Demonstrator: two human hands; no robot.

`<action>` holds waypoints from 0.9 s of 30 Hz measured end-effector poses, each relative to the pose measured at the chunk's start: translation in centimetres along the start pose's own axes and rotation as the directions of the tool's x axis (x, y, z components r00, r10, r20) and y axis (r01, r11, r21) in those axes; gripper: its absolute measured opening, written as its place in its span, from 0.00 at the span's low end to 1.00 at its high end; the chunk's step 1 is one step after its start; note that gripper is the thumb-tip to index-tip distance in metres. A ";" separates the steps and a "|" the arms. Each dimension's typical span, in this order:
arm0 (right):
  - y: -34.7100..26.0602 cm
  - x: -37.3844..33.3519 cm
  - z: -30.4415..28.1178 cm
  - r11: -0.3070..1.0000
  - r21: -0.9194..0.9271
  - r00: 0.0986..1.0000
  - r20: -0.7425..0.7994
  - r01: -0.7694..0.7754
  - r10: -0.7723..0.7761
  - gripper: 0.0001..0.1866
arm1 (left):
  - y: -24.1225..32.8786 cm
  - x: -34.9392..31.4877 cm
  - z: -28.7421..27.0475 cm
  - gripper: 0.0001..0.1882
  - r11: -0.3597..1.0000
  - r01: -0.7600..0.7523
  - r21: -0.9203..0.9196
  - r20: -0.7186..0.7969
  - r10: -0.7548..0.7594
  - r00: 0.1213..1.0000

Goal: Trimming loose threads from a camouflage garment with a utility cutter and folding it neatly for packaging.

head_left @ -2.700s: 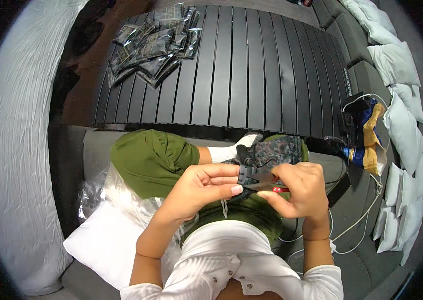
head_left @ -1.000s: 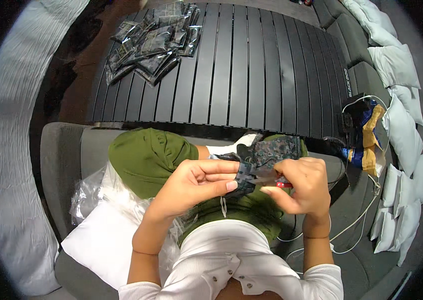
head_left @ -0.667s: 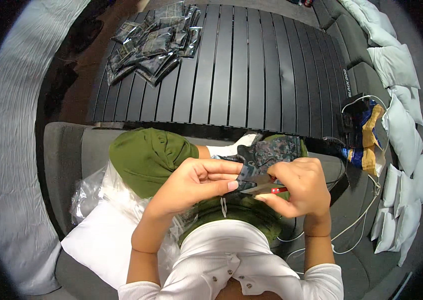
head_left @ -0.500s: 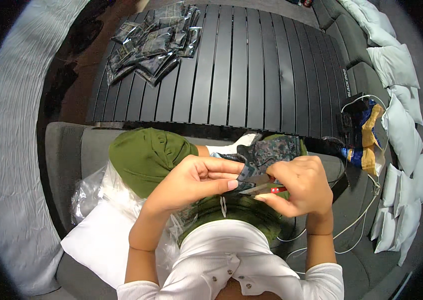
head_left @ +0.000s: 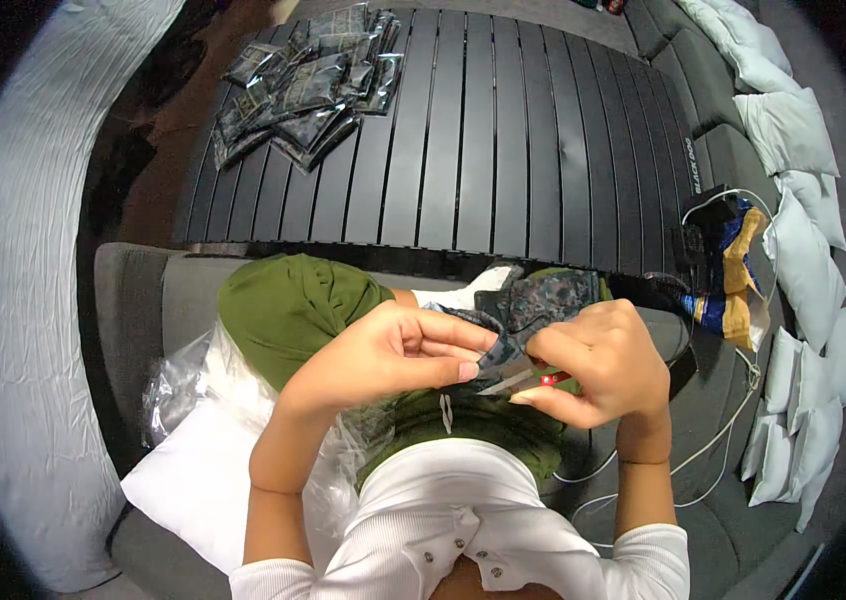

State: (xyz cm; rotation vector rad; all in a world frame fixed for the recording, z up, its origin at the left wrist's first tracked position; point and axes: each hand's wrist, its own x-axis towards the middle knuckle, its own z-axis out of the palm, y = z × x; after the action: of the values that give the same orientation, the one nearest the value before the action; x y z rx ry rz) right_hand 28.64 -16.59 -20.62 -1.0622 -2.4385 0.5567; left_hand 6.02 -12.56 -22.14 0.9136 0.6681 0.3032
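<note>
My left hand (head_left: 388,350) pinches the edge of a dark blue-grey camouflage cloth piece (head_left: 549,300) between thumb and fingers. The rest of that cloth drapes over my lap, across my olive-green trousers (head_left: 303,310). In my right hand (head_left: 605,362) is a pair of thread snips (head_left: 509,383) with pale metal blades and a bit of red at the grip. The blades point left, close beside the pinched edge and my left thumb. My right fingers hide most of the handle, and whether the blades touch the cloth is hard to see.
A black slatted table (head_left: 503,140) stands ahead, with several dark clear-wrapped packets (head_left: 313,85) at its far left. To my left on the grey sofa (head_left: 133,310) are a white pillow (head_left: 193,490) and clear plastic (head_left: 178,385). White cables (head_left: 713,450) and several white cushions (head_left: 803,270) are at right.
The blades of the snips, apart half a second ago, now look closer together. Both hands have shifted only slightly, and the cloth edge between them has moved a little.
</note>
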 end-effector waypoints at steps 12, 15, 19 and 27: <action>0.3 -0.6 -0.3 0.999 -0.012 0.994 -0.105 0.034 -0.036 0.15 | -0.3 0.0 -0.1 0.15 1.000 -0.006 0.000 0.016 0.006 1.000; -0.1 -0.8 -1.2 0.997 -0.056 0.986 -0.164 -0.051 0.041 0.15 | -0.1 -0.2 0.0 0.15 0.999 -0.020 -0.031 0.009 0.021 1.000; -0.7 -1.4 -1.4 0.992 -0.082 0.985 -0.151 -0.097 0.084 0.16 | -0.1 -0.1 0.3 0.15 1.000 -0.019 -0.005 -0.019 0.019 1.000; -1.7 -1.4 0.4 0.968 -0.129 0.969 -0.155 -0.214 0.193 0.18 | -0.4 -0.7 1.0 0.16 0.998 0.001 -0.069 -0.105 -0.008 0.994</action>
State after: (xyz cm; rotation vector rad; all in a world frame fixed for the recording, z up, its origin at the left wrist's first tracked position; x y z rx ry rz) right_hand 28.32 -18.82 -20.42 -1.3751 -2.2886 0.3572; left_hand 6.17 -13.75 -21.74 0.8346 0.7528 0.3702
